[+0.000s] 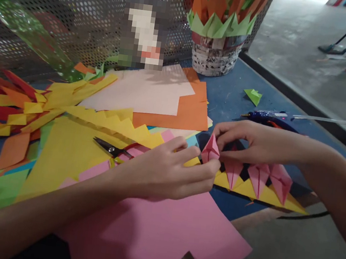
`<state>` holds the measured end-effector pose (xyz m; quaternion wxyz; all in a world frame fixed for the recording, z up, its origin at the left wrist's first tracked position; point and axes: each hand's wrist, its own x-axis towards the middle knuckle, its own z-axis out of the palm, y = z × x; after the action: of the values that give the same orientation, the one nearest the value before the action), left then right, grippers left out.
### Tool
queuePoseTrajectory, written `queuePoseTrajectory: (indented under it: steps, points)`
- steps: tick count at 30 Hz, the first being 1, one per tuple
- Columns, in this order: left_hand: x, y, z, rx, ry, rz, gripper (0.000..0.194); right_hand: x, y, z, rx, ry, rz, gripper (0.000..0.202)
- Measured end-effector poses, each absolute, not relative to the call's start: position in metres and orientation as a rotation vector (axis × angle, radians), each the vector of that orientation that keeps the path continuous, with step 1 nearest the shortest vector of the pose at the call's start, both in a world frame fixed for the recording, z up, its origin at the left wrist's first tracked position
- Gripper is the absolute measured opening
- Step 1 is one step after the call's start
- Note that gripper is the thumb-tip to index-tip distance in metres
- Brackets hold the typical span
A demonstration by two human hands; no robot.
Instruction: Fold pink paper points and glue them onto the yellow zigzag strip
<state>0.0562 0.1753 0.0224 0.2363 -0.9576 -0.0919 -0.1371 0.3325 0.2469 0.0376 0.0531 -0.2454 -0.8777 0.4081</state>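
Note:
A small folded pink paper piece (211,149) stands upright between my two hands. My left hand (177,170) holds its lower left side with curled fingers, and my right hand (241,140) pinches its right edge. Below my right hand, more folded pink pieces (258,179) rest in a row along a yellow zigzag paper strip (269,195). Large pink sheets (160,225) lie under my left hand. Black-bladed scissors (112,150) lie on yellow paper, their handles partly hidden by my left forearm.
A glue gun (270,117) and a green folded piece (254,96) lie at the right on the blue table (225,96). Behind are a paper-covered basket (216,58), white and orange sheets, a green plastic bottle (35,37) and a perforated metal panel. Red-and-yellow paper strips lie left.

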Motion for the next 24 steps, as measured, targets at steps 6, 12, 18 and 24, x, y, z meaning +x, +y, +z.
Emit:
queuePoseTrajectory:
  steps: [6, 12, 18, 24]
  points:
    - [0.055, 0.175, 0.023, -2.621, -0.244, -0.359, 0.024, 0.345, 0.248, 0.040, -0.849, -2.648, 1.017, 0.025]
    - [0.055, 0.176, 0.019, -2.669, -0.263, -0.363, 0.023, 0.360, 0.255, 0.049, -0.967, -2.564, 0.681, 0.026]
    - [0.054, 0.178, 0.016, -2.758, -0.323, -0.389, 0.024, 0.376, 0.269, 0.050, -1.182, -2.289, 0.373, 0.030]
    - [0.055, 0.180, 0.014, -2.846, -0.342, -0.390, 0.019, 0.385, 0.285, 0.036, -1.272, -2.317, 0.041, 0.038]
